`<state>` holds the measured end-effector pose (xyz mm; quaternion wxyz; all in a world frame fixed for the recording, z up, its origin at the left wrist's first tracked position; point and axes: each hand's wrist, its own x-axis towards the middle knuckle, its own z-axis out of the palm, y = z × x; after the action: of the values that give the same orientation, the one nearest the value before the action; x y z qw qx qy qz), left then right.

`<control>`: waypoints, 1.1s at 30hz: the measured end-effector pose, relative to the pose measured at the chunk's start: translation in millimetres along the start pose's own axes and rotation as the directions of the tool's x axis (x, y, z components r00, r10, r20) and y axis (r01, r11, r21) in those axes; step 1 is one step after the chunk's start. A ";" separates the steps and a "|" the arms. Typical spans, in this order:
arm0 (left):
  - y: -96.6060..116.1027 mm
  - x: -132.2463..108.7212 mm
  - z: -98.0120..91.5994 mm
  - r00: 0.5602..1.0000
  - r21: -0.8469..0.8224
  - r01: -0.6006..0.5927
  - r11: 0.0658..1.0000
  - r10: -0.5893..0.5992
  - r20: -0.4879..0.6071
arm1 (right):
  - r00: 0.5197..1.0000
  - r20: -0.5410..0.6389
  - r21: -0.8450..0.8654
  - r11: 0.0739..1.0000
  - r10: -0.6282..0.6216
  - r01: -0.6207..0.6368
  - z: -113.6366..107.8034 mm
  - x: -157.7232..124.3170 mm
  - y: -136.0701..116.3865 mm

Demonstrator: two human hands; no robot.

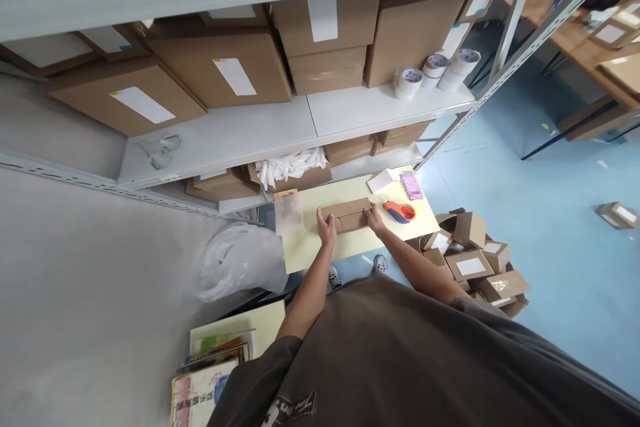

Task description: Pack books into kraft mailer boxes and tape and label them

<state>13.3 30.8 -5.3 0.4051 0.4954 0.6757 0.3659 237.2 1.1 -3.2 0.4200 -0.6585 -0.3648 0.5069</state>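
- Tall grey metal shelving unit (265,127) beyond the bench, bearing brown cardboard boxes and, near its right end, rolls of tape (410,82).
- Pale yellow rectangular bench (301,250) in front of the person, under both hands.
- Loose pile of brown cardboard boxes (473,260), several with white labels, on the blue floor right of the bench.
- Bulging translucent white plastic bag (247,260) just beside the bench's left end.
- Long, low brown cardboard box (351,215) between the two hands, over the middle of the bench, its length running left to right and a dark seam along its top; whether it rests on the bench or is held slightly above, I cannot tell.
- Left hand (327,230) partly closed around the box's left end, thumb at the near side; the undersides of its fingers are hidden.
- Right hand (373,218) likewise partly closed, gripping the right end of the same box, thumb over the near edge.
- Orange-and-blue plastic tool (400,212), resembling a tape dispenser, lying on the bench near the right hand, apart from it.
- Small pink packet (411,185), blurred, near the bench's far right corner.
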 end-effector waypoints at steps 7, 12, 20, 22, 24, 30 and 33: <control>13.0 0.2 5.1 0.997 0.122 0.022 0.992 -0.013 -0.077 | 0.997 -0.070 -0.027 0.999 0.031 -0.033 3.2 7.2 -1.3; 15.7 6.2 2.7 0.992 0.198 0.042 0.979 -0.017 -0.125 | 0.998 0.065 -0.112 0.994 0.018 -0.010 -14.8 13.8 -8.1; 5.2 11.5 0.2 0.989 0.266 -0.042 0.963 0.079 -0.129 | 0.953 -0.067 -0.461 0.856 -0.295 0.233 -135.4 27.2 -7.9; 5.7 12.7 0.0 0.989 0.276 -0.026 0.961 0.065 -0.132 | 0.944 -0.087 -0.548 0.807 -0.317 0.221 -168.4 30.3 -0.1; 7.6 13.8 0.0 0.989 0.287 -0.007 0.958 0.048 -0.137 | 0.948 -0.100 -0.620 0.764 -0.303 0.178 -194.1 31.5 10.7; 12.9 14.0 -1.6 0.991 0.329 0.006 0.944 0.037 -0.125 | 0.997 0.033 -0.711 0.700 -0.070 0.073 -204.9 26.4 48.3; 12.7 12.8 -3.3 0.992 0.345 0.014 0.938 0.030 -0.119 | 0.991 0.130 -0.755 0.651 0.032 0.078 -183.6 27.6 64.6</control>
<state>12.8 45.9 5.0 0.2681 0.5381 0.7510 0.2730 425.6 -32.2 -48.3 0.0879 -0.7340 -0.5783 0.3452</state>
